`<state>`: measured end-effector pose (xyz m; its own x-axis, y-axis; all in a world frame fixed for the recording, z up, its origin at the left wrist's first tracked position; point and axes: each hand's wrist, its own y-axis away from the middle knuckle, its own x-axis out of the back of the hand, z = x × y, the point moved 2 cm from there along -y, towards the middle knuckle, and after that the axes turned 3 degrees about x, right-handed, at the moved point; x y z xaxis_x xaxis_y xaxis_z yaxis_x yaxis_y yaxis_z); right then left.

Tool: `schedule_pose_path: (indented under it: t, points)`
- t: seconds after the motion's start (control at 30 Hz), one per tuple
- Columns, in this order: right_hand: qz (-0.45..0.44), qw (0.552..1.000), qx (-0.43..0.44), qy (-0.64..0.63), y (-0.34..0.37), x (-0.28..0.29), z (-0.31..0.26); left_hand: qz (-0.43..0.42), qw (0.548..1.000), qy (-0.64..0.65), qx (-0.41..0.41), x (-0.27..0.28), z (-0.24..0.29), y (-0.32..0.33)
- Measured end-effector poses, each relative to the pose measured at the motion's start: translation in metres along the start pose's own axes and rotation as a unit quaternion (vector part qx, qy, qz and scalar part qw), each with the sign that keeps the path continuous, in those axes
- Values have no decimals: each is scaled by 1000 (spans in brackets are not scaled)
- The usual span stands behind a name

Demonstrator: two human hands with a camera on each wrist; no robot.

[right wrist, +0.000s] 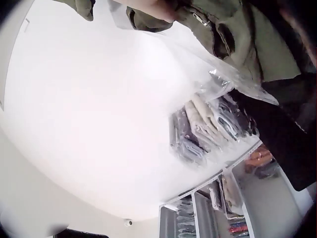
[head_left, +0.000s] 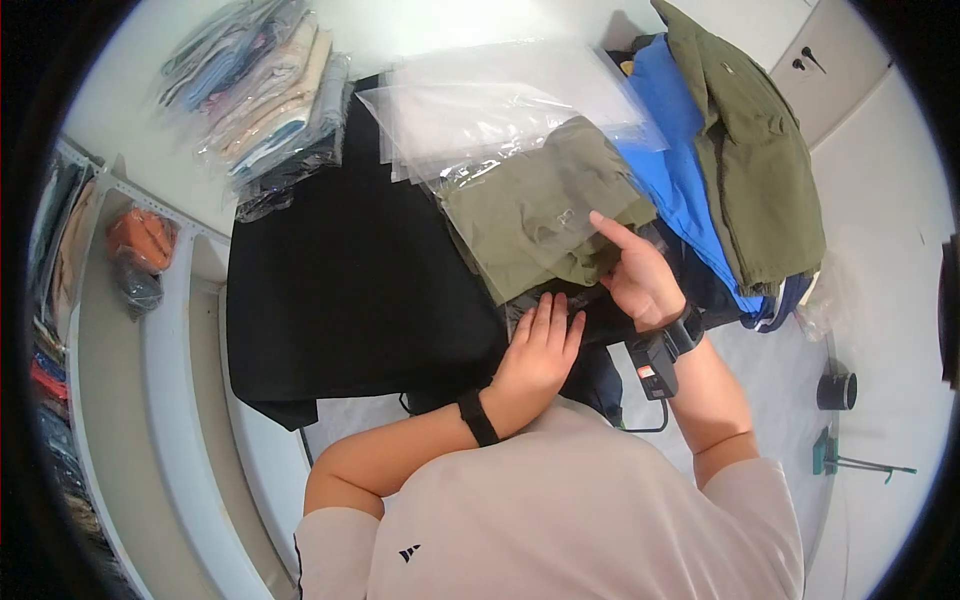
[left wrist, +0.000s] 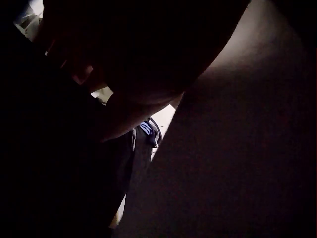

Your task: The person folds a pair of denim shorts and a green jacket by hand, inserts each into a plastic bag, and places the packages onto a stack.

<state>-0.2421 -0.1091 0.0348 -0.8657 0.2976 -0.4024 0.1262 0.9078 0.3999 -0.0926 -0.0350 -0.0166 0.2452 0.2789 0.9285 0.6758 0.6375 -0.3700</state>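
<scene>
A folded olive garment point(head_left: 520, 215), partly under clear plastic, lies at the table's front edge. My left hand point(head_left: 540, 350) rests with extended fingers on dark material just below it. At the garment's right side is my right hand point(head_left: 643, 280), index finger extended over it, the other fingers partly hidden; whether they grip cloth is unclear. The right wrist view shows olive cloth point(right wrist: 247, 44) beside clear plastic point(right wrist: 218, 79) and part of a finger point(right wrist: 153, 7). In the left wrist view the hand point(left wrist: 133, 109) is mostly in darkness.
Clear bags point(head_left: 500, 90) lie behind the garment. Bagged folded clothes point(head_left: 280, 100) are stacked at the back left of the black table point(head_left: 330, 290). Blue cloth point(head_left: 670, 130) and another olive garment point(head_left: 750, 150) lie on the right. Shelves point(head_left: 130, 400) stand on the left.
</scene>
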Motion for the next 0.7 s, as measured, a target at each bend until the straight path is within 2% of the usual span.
schedule_pose_path:
  t: [0.03, 0.1, 0.2, 0.23, 0.27, 0.33, 0.4, 0.5, 0.57, 0.7]
  points:
    - [-3, 1000, 0, 1, -3, -2, -1, 8, 1000, -2, -4, 0, -1, 0]
    - [-60, 990, -25, -127, -7, -5, -1, 10, 1000, -5, 3, 4, -1, -2]
    - [-83, 979, -57, -177, -18, -7, 12, -3, 1000, -14, 17, 5, 0, -4]
    - [-49, 982, -44, -179, -23, -5, 21, -19, 999, -24, 26, 4, -1, -6]
    - [-52, 982, -41, -175, -28, -2, 28, -14, 999, -25, 28, 2, 0, -8]
    - [-131, 964, -83, -217, -34, -2, 38, -4, 999, -44, 32, -4, 1, -6]
    - [-175, 963, -75, -193, -25, -16, 38, 9, 998, -56, 29, -6, -1, -4]
    - [-191, 959, -92, -187, -36, -21, 45, 15, 998, -49, 40, -9, 0, -2]
    - [-128, 968, -141, -163, -43, -23, 47, 22, 998, -41, 42, -9, 0, 0]
    - [-162, 958, -154, -179, -45, -33, 43, 33, 998, -29, 37, -6, 0, 3]
